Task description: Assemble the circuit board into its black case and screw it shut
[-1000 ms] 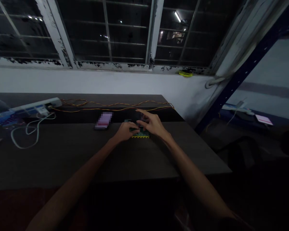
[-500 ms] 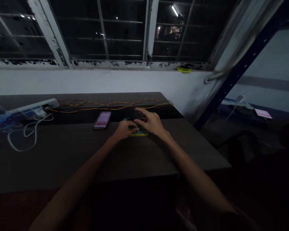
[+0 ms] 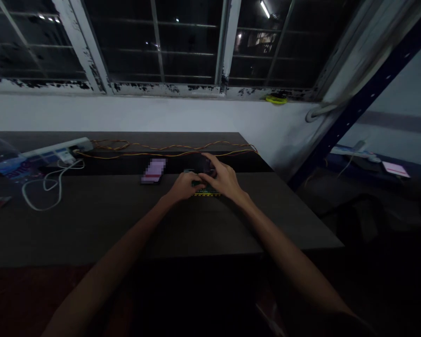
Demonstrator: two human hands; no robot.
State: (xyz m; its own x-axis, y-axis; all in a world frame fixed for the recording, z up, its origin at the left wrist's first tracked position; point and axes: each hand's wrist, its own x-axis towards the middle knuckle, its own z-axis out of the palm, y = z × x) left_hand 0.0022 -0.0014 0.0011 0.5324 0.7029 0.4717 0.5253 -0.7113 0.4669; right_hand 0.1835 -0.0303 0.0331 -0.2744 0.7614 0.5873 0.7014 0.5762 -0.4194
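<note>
A green circuit board (image 3: 210,190) with a row of yellow parts along its near edge lies on the dark table. My left hand (image 3: 185,185) is closed over the board's left side, fingers curled and thumb pointing right. From the right, my right hand (image 3: 225,179) reaches over the board, its index finger and thumb curved around a dark upright piece (image 3: 207,165). Dim light and the fingers hide what that piece is. The thumbs nearly meet above the board, and much of its surface is covered.
Left of my hands lies a phone (image 3: 154,170) with a lit, blurred screen. A power strip (image 3: 58,149), white cable (image 3: 60,187) and plastic bottle (image 3: 12,164) are farther left. Twisted yellow-orange wires (image 3: 154,146) run along the back. The table's right edge slopes away beside my right arm.
The whole view has shifted a little, so the table things appear farther right and slightly higher. Both hands stay at the board, with the left fingers slightly closer to the right thumb.
</note>
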